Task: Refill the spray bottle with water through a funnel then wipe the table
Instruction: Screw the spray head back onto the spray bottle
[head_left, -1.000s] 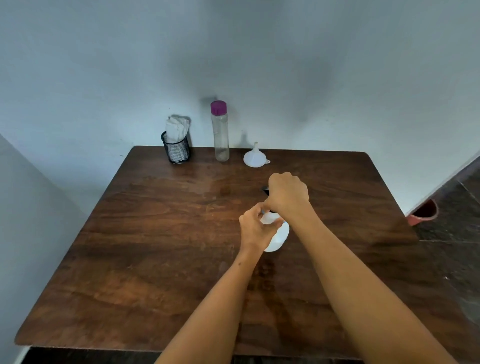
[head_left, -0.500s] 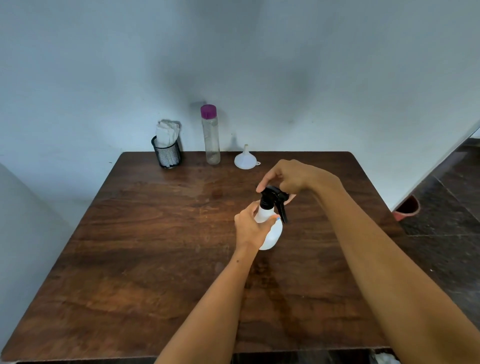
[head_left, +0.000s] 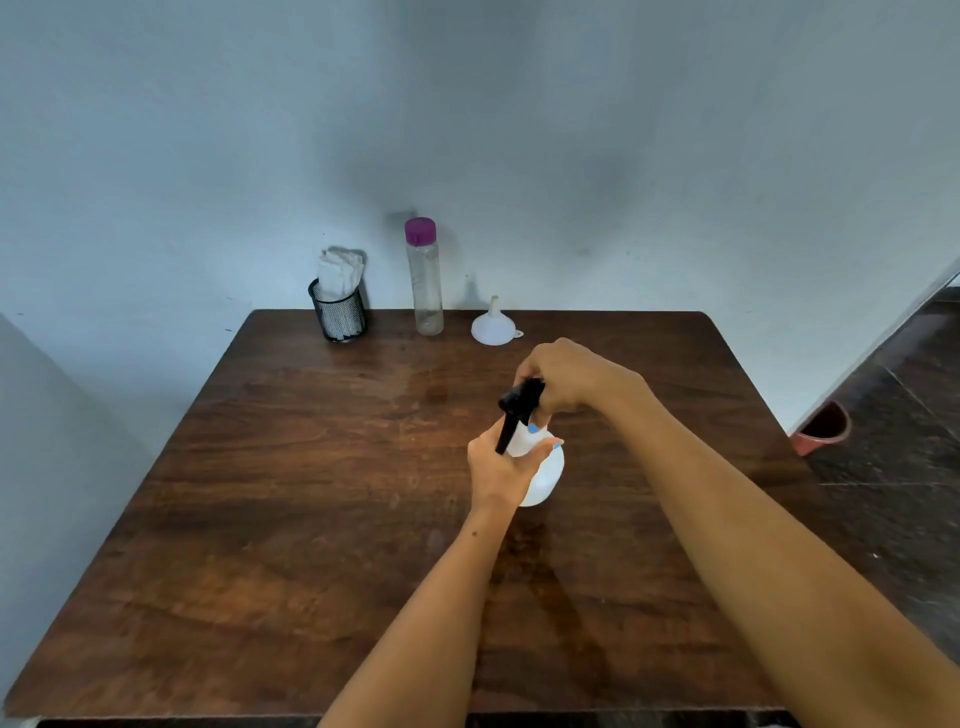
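1. Compared with half a second ago, we see the black spray head (head_left: 521, 402) turned: its trigger now hangs down on the left side of the neck, where earlier it hung on the right.
2. Our right hand (head_left: 563, 376) has shifted from a fingertip pinch on the head's top to a fuller wrap; fingers are curled round the head from the far-right side.
3. Our left hand (head_left: 501, 467) is still curled round the white spray bottle (head_left: 543, 475), gripping neck and shoulder from the left. Blue-painted nails show on the bottle's far side.
4. Bottle position is unchanged: upright on the table (head_left: 311, 519), a little right of centre. Whether the head is still threaded on or already loose, we cannot tell; the hands hide the joint.
5. Along the far edge, left to right: a black mesh cup (head_left: 338, 317) stuffed with white tissue (head_left: 337, 273), a tall clear water bottle (head_left: 426, 291) with a purple cap (head_left: 420, 230), and a white funnel (head_left: 493, 325) standing mouth-down, spout up. All well apart from the hands; same spots as before.
6. Funnel sits just far of our right hand, with no contact.
7. Off the table on the right, a reddish pot (head_left: 823, 428) stands on the dark floor by the wall.
8. Both forearms cross the near half of the table and cover part of it.
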